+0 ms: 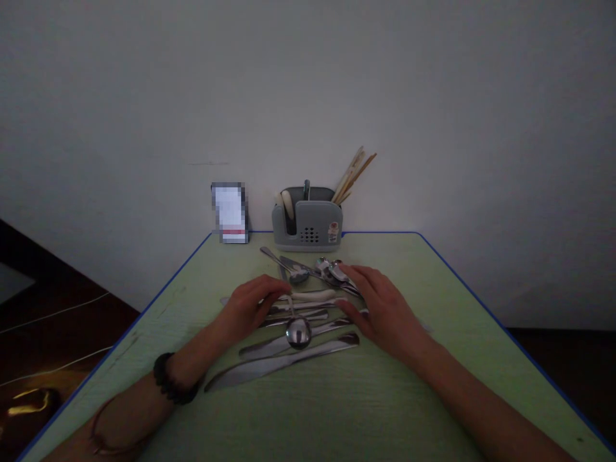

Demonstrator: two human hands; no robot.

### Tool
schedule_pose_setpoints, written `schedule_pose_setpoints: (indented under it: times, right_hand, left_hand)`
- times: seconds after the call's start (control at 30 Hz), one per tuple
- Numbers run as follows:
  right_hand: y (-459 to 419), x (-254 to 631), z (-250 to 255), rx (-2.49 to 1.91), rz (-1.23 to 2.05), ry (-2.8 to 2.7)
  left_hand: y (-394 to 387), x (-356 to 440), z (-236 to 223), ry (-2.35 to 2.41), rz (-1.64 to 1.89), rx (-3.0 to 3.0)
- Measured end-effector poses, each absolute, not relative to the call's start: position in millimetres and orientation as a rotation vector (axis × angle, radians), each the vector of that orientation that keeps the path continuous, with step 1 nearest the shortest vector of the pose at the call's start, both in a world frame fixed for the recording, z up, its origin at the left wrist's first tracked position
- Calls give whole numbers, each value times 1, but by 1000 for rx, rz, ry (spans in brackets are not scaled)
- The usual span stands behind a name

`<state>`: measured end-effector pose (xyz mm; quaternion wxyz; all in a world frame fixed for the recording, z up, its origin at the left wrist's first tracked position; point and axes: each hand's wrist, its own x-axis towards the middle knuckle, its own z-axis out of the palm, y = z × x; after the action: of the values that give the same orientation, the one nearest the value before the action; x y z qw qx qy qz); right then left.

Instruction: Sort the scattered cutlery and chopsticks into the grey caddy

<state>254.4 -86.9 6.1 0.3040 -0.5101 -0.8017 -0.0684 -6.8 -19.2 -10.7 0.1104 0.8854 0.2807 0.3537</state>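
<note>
Knife (282, 364) frontmost on tabletop (327, 417), left hand (253, 303) pinching round spoon (299, 332), right hand (385, 311) wide by clustered spoons (335, 270) toward back edge.

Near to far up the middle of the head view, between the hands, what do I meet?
Nearest knife → round spoon bowl → white handle → grey utensil holder → wall.

No readable text, sticker (333, 232) too small
</note>
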Motion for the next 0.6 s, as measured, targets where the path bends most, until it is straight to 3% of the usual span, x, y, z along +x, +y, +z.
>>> schedule_pose_setpoints:
  times: [0.33,0.6]
  right_hand:
    - [-91,238,-3,-1283,-135,-2329]
    - [-86,241,-1,-1171,-226,-2221]
  left_hand:
    - [-23,-2,-11,649,1143,2594]
    - [-19,-1,-10,810,965,2580]
